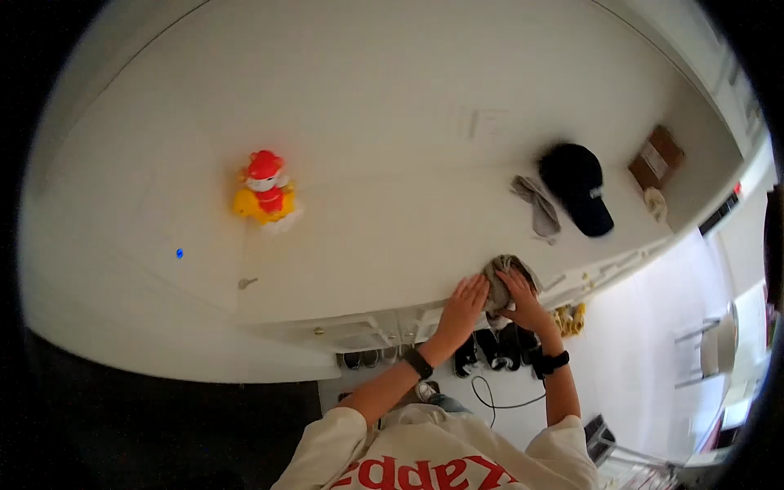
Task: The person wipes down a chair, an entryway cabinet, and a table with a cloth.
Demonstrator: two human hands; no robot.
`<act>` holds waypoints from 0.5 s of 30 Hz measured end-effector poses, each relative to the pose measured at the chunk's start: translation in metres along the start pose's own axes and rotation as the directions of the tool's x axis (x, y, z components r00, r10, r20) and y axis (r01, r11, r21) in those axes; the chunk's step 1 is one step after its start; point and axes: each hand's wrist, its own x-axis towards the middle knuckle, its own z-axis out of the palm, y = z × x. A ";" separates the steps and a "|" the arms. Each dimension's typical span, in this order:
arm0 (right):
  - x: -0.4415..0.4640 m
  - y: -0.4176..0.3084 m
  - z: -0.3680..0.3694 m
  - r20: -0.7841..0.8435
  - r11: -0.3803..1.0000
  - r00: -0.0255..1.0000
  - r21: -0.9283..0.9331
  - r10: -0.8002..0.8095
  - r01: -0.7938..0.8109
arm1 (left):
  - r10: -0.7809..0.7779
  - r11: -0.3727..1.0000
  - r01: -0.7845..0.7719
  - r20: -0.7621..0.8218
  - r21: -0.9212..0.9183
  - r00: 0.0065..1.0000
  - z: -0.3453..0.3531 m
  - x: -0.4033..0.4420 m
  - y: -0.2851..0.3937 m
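**Soft grey knit bundle (495, 294) sits between two hands at the worktop (384, 257) edge, with shoes below**

The bundle lies at the worktop's front edge, right of its middle. The left hand (463, 313) has its fingers together and nearly straight along the bundle's left side; its thumb is hidden, so I cannot tell whether it truly grips. The right hand (527, 307) has its fingers slightly parted, with hold of the right side, thumb lower down.

The likeliest trouble is a slip over the front edge: limp fabric gives little to pinch, and a loose fold could escape between the palms. It could then drop among the black sneakers (496, 349) and pick up dirt.

A grey sock-like piece (539, 206) lies farther back, just beside the black baseball cap (577, 188). A broad sweep rightward could catch either, the cap's brim being nearest the front edge. The cardboard box (657, 158) at the right end looks safe.

Toward the left end, the red-and-yellow figurine (266, 192) and a small key-like item (247, 282) near the front edge are well apart from both hands. On the floor, the looped cable (523, 406) might snag a foot on stepping back.
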 end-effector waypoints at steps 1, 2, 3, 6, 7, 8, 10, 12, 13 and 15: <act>0.008 -0.005 0.007 -0.025 0.999 1.000 -0.052 -0.013 0.011 | -0.032 0.999 0.031 -0.016 -0.043 0.999 -0.009 -0.007 0.003; 0.016 -0.011 0.012 -0.007 0.990 0.999 -0.133 -0.048 0.047 | -0.063 0.994 0.060 -0.031 -0.089 0.998 -0.013 -0.014 0.003; 0.024 -0.017 0.016 0.012 0.974 0.996 -0.212 -0.084 0.084 | -0.078 0.997 0.078 -0.048 -0.008 0.996 -0.012 -0.021 0.000; 0.050 -0.040 0.022 0.114 0.944 0.978 -0.265 -0.173 0.198 | -0.188 0.968 0.178 -0.042 -0.176 0.981 -0.035 -0.040 -0.013; 0.057 -0.046 0.024 0.150 0.941 0.966 -0.235 -0.212 0.243 | -0.226 0.959 0.210 -0.069 -0.189 0.972 -0.036 -0.048 -0.018; 0.062 -0.053 0.027 0.183 0.937 0.951 -0.203 -0.248 0.283 | -0.260 0.950 0.237 -0.093 -0.203 0.961 -0.036 -0.057 -0.022; 0.076 -0.076 0.031 0.255 0.904 0.907 -0.185 -0.335 0.386 | -0.326 0.932 0.299 -0.114 -0.206 0.938 -0.043 -0.076 -0.031; 0.090 -0.094 0.045 0.319 0.864 0.861 -0.188 -0.396 0.467 | -0.393 0.911 0.370 -0.116 -0.182 0.912 -0.056 -0.096 -0.040; 0.098 -0.099 0.058 0.349 0.844 0.840 -0.198 -0.415 0.499 | -0.420 0.900 0.391 -0.142 -0.194 0.896 -0.057 -0.106 -0.047; 0.107 -0.122 0.079 0.322 0.807 0.802 -0.159 -0.503 0.569 | -0.467 0.878 0.427 -0.193 -0.216 0.863 -0.054 -0.130 -0.062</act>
